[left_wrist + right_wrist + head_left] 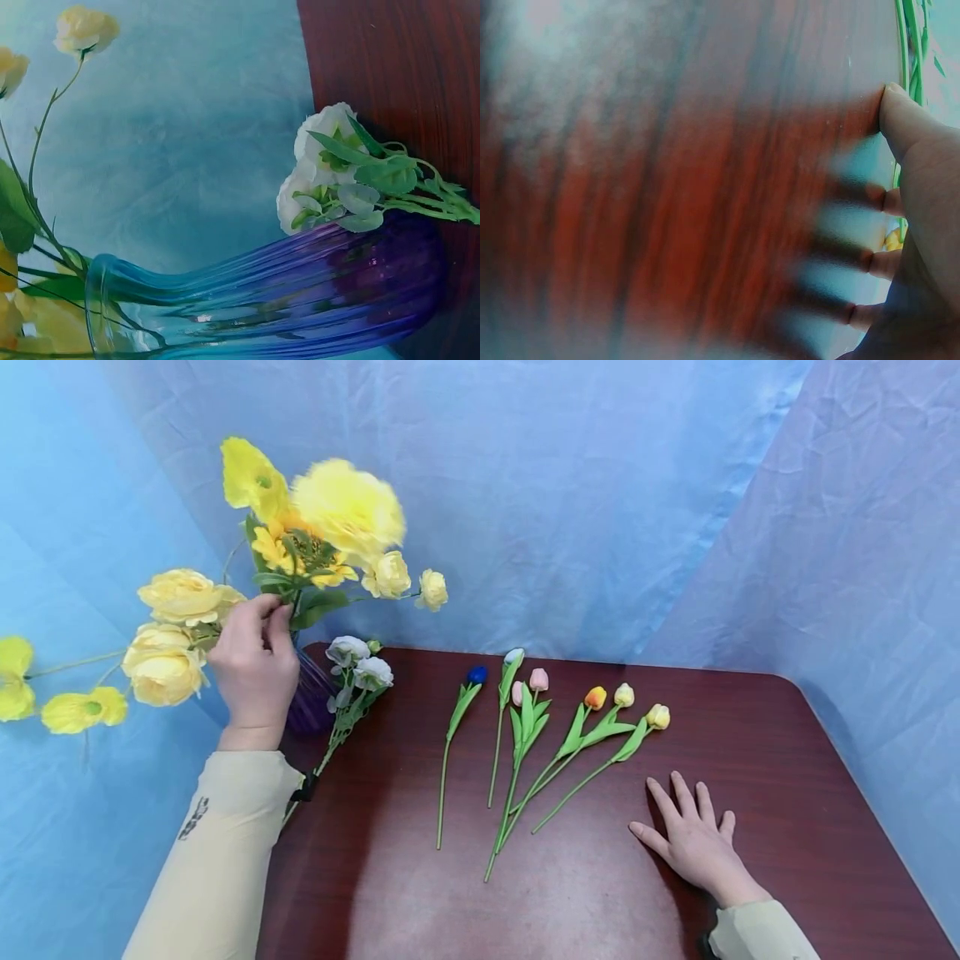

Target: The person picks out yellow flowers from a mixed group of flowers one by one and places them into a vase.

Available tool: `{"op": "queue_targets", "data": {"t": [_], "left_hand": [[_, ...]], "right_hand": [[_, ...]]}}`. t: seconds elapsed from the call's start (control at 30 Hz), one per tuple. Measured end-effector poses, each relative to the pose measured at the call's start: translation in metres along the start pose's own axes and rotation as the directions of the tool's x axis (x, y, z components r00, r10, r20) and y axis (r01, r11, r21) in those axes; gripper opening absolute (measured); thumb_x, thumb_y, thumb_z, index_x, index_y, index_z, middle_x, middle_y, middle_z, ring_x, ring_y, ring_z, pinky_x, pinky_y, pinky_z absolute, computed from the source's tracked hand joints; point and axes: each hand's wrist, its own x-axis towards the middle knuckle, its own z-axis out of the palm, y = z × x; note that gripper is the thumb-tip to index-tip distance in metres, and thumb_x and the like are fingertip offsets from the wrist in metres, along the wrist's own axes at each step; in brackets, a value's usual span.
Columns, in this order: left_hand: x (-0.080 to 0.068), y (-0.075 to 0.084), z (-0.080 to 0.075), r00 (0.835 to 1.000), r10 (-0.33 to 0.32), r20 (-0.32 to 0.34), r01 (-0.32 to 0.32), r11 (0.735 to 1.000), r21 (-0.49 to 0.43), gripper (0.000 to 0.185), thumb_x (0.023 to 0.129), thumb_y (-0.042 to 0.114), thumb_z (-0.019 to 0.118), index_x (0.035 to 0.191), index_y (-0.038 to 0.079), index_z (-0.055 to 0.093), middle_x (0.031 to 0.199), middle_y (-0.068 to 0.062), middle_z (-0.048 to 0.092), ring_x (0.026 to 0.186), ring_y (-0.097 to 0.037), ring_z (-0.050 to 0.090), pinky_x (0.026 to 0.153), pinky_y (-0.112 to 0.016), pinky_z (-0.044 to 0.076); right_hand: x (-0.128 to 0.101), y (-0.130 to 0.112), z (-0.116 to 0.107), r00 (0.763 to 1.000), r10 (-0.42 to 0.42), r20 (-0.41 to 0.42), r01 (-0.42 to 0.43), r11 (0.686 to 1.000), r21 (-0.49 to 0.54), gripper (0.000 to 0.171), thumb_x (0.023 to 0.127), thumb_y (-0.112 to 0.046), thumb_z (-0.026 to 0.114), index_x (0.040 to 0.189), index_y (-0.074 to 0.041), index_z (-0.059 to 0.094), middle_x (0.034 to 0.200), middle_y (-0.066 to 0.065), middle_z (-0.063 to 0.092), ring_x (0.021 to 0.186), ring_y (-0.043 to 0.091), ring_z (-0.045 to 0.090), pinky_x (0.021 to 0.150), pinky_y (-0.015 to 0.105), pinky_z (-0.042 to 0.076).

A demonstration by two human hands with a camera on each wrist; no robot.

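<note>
My left hand [255, 664] is raised above the ribbed glass vase [311, 700], thumb and fingers pinching a stem just below a yellow artificial flower [348, 510]. Other yellow flowers [161, 664] spread to the left of that hand. In the left wrist view the vase [337, 285] is blue at the neck and purple at the base, with stems inside its mouth; the hand itself is out of that view. My right hand [693, 843] rests on the table, fingers spread and holding nothing. In the right wrist view its thumb and fingertips [885, 262] show.
White flowers [363, 672] on a leafy stem lie beside the vase. Several artificial tulips lie mid-table: a blue one [476, 675], a pink one [538, 679], an orange one [595, 697] and yellowish ones [657, 717]. Blue cloth [562, 510] hangs behind the dark red table [585, 893].
</note>
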Motion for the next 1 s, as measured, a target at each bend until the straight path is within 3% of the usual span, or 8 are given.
{"op": "queue_targets", "data": {"t": [0.17,0.47,0.67,0.77,0.9,1.0], "left_hand": [[0.0,-0.007,-0.005,0.996,-0.085,0.006,0.085,0.996,0.004,0.024,0.102,0.018,0.064,0.104,-0.005,0.069,0.097,-0.022,0.073,0.067,-0.04,0.061,0.063,-0.05,0.045],[-0.012,-0.023,-0.013,0.989,-0.127,0.074,0.118,0.986,0.117,0.032,0.104,0.021,0.059,0.094,-0.009,0.063,0.094,-0.028,0.066,0.078,-0.047,0.06,0.063,-0.06,0.045],[-0.023,-0.029,-0.015,0.983,-0.169,0.072,0.153,0.97,0.189,0.032,0.101,0.017,0.063,0.08,-0.006,0.058,0.071,-0.024,0.056,0.059,-0.044,0.051,0.055,-0.056,0.036],[-0.027,-0.03,-0.017,0.968,-0.231,0.095,0.206,0.954,0.218,0.025,0.101,0.015,0.063,0.088,-0.006,0.066,0.064,-0.025,0.058,0.052,-0.045,0.052,0.053,-0.058,0.037],[-0.033,-0.032,-0.019,0.93,-0.337,0.15,0.299,0.927,0.228,0.024,0.102,0.016,0.061,0.103,-0.003,0.075,0.071,-0.026,0.067,0.054,-0.043,0.058,0.056,-0.056,0.042],[-0.039,-0.034,-0.019,0.906,-0.386,0.173,0.346,0.911,0.225,0.026,0.103,0.018,0.06,0.105,-0.001,0.076,0.08,-0.024,0.072,0.061,-0.042,0.062,0.06,-0.055,0.044]], "right_hand": [[-0.001,0.0,0.0,1.0,0.002,0.0,-0.002,1.0,0.001,0.09,0.094,-0.071,0.052,0.16,-0.014,0.029,0.163,0.031,0.015,0.145,0.063,0.008,0.097,0.088,0.007],[-0.002,-0.001,0.0,1.0,-0.006,-0.008,0.006,1.0,0.002,0.088,0.095,-0.069,0.054,0.159,-0.013,0.03,0.163,0.031,0.016,0.145,0.063,0.009,0.098,0.088,0.007],[-0.001,0.0,0.0,1.0,-0.012,-0.013,0.012,1.0,-0.003,0.088,0.096,-0.07,0.051,0.16,-0.014,0.029,0.163,0.031,0.015,0.144,0.063,0.008,0.097,0.088,0.007],[0.0,0.001,0.001,1.0,-0.009,-0.01,0.009,1.0,-0.005,0.089,0.095,-0.071,0.051,0.16,-0.014,0.029,0.163,0.031,0.015,0.145,0.063,0.008,0.097,0.088,0.007],[0.0,0.001,0.0,1.0,-0.008,-0.009,0.008,1.0,-0.008,0.089,0.095,-0.071,0.05,0.16,-0.014,0.029,0.163,0.032,0.015,0.144,0.063,0.008,0.097,0.088,0.007],[0.0,0.001,0.0,1.0,-0.009,-0.01,0.009,1.0,-0.01,0.089,0.095,-0.071,0.05,0.16,-0.013,0.029,0.163,0.032,0.015,0.144,0.063,0.009,0.097,0.088,0.007]]}}
